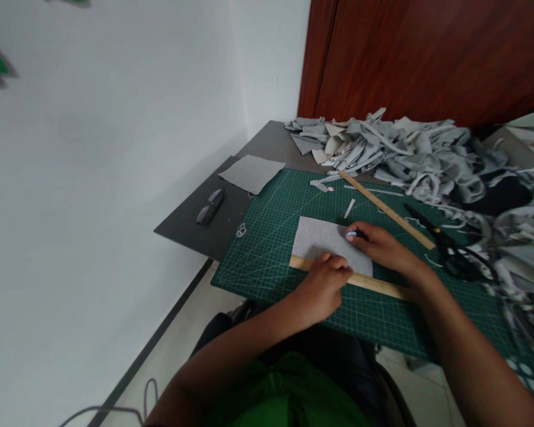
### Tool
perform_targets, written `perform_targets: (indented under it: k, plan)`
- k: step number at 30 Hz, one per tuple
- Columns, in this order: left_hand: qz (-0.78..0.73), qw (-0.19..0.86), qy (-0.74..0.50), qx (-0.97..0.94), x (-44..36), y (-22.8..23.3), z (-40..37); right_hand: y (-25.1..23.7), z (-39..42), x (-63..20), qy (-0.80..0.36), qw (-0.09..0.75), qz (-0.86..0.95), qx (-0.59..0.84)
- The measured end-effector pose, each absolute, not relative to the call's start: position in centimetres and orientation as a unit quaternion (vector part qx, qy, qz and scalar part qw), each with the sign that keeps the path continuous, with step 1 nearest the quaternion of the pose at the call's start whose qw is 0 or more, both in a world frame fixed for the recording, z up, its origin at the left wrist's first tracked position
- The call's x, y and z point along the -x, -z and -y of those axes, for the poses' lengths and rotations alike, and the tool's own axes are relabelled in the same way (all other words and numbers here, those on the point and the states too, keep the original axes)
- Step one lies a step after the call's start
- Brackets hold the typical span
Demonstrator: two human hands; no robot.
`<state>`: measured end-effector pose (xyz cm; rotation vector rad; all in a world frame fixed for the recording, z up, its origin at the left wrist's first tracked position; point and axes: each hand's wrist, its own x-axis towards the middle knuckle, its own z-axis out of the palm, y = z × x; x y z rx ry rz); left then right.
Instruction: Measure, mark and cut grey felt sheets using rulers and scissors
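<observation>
A grey piece of fabric (318,234) lies on the green cutting mat (267,237), with a wooden ruler (378,285) laid across its near edge. My left hand (327,283) has its fingers curled and pressed on the ruler, holding it against the fabric. Over the fabric's right side, my right hand (376,242) is closed on a small pale blue piece of tailor's chalk (351,234). The right forearm passes over the ruler's right end and hides it.
A second wooden ruler (387,210) and black scissors (456,252) lie at the right. Fabric scraps (409,145) are heaped along the back and right. Glasses (210,206) and another grey fabric piece (251,172) are at the left, beside a white wall (137,118).
</observation>
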<state>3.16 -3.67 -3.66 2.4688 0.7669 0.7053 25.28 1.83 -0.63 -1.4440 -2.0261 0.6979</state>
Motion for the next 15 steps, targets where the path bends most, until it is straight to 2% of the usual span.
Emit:
perform_targets:
  k: [15]
  plan:
    - [-0.296, 0.195, -0.224, -0.908, -3.07, 2.57, 3.58, 1.07, -2.76, -25.91, -0.294, 0.286, 0.739, 0.535]
